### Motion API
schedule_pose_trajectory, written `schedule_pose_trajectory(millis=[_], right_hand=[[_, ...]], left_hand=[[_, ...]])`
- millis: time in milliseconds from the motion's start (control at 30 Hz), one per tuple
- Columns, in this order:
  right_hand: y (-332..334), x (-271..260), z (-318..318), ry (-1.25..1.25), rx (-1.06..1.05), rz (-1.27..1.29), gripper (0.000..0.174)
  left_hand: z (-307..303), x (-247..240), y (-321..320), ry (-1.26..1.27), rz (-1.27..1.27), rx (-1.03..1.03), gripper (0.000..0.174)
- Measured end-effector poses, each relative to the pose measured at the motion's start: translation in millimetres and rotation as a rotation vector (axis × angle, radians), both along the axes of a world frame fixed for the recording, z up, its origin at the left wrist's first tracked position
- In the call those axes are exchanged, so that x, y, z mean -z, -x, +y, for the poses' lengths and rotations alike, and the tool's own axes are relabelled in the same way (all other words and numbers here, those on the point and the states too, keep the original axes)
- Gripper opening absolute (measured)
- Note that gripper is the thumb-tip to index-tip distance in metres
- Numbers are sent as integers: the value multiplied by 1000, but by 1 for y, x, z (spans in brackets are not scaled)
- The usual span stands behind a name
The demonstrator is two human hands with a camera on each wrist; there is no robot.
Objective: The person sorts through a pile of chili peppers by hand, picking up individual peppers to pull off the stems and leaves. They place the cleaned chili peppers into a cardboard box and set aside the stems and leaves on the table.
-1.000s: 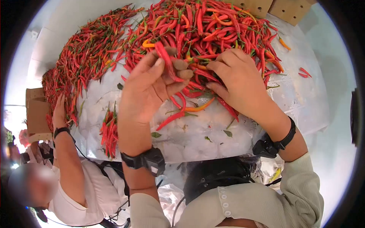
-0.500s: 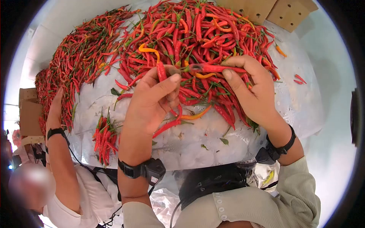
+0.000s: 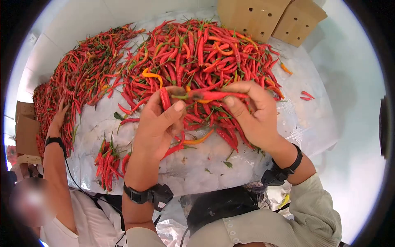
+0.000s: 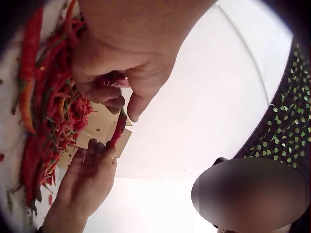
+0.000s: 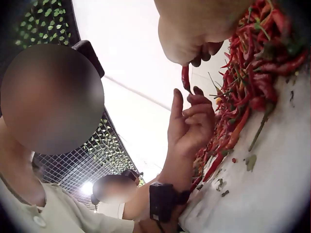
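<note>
One red chili, mid-frame, is pinched in the right hand; its stem could snap if the left hand, gripping another chili, tugs sideways.

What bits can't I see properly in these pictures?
Lower end of the tucked pepper: head view, hidden by left hand.
Top of the big box: head view, cut off by upper edge.
Underside of the middle pile: head view, covered by peppers.
Other person's face: head view, blurred.

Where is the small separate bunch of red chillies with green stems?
In the head view, the bunch of red chillies lies on the left side, near the pale plastic-covered table's front edge, beside the person's left forearm.
</note>
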State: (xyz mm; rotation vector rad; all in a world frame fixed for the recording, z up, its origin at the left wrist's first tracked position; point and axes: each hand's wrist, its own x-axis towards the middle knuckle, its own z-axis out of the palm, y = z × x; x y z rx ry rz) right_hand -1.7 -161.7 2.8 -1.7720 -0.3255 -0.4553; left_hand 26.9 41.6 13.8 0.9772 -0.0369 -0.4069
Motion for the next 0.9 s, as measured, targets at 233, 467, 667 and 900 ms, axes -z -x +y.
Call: schedule_pose_trajectory(millis=[233, 467, 667, 900], right_hand=[[10, -14, 2, 237, -54, -57, 20], [0, -53, -25, -130, 354, -238, 16], [-31, -169, -59, -62, 673, -1050, 20], [-148, -170, -119, 355, 884, -658, 27]], left_hand=[[3, 1, 7, -116, -44, -8, 27], [11, -2, 0, 25, 54, -49, 18], [17, -5, 2, 110, 128, -35, 8], [23, 6, -6, 87, 130, -59, 10]])
